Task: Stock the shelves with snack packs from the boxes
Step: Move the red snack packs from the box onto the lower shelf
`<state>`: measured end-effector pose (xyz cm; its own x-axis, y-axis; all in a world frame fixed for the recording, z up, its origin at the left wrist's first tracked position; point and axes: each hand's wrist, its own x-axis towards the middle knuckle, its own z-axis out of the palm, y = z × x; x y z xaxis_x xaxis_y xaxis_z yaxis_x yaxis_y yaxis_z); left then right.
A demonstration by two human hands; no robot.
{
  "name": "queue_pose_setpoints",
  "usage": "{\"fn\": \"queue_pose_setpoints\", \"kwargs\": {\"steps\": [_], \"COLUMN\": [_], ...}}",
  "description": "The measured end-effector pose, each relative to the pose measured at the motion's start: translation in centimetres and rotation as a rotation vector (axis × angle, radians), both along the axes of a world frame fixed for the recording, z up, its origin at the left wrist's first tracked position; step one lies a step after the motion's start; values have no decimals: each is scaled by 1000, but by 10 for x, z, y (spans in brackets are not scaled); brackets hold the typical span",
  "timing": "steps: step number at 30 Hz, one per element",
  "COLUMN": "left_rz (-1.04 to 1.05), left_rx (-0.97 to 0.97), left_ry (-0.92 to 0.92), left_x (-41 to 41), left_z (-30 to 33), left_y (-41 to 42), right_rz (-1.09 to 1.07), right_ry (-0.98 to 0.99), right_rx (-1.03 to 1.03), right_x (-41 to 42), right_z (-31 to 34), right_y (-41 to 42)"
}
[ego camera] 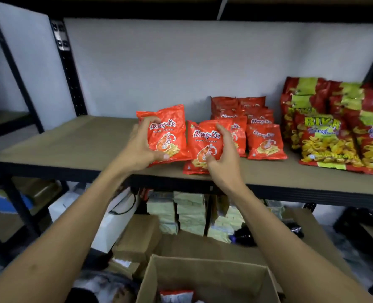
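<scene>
Both bare forearms reach forward and up. The left hand [137,147] curls its fingers in a grip. The right hand [221,154] does likewise, thumb forward.

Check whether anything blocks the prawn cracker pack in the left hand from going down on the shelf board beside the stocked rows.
Nothing visible does. The left hand grips one prawn cracker pack over bare shelf board. To its right, the right hand holds a second pack, which stands between it and the stocked rows.

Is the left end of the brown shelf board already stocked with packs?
No: the brown shelf board is bare left of the orange prawn-cracker pack in the left hand.
</scene>
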<state>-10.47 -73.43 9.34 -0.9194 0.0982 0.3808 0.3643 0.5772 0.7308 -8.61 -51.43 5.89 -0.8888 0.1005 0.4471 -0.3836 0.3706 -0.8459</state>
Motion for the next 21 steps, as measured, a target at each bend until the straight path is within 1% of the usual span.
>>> {"fn": "queue_pose_setpoints", "kwargs": {"steps": [3, 5, 7, 9, 11, 16, 18, 21], "left_rz": [100, 122, 102, 73, 72, 102, 135, 131], "left_rx": [39, -16, -40, 27, 47, -45, -89, -131], "left_ry": [32, 42, 54, 73, 110, 218, 233, 286], "left_x": [-41, -66, -90, -114, -141, -218, -247, -283], "left_z": [-5, -16, -26, -29, -26, -11, -8, -8], "left_y": [-15, -26, -32, -34, -34, -29, -25, -20], "right_rz": [-27, -55, -83, -104, -127, -173, -205, -279], "right_ry": [-15, -36, -54, -38, -24, 30, 65, 98], "right_rx": [23, 68, 105, 134, 152, 204, 236, 287], "right_x": [-33, -56, -79, -102, -127, -201, -233, -277], "right_z": [6, 9, 15, 23, 32, 51, 51, 47], "right_y": [-16, -26, -33, -37, -40, -47, -50, -56]}}
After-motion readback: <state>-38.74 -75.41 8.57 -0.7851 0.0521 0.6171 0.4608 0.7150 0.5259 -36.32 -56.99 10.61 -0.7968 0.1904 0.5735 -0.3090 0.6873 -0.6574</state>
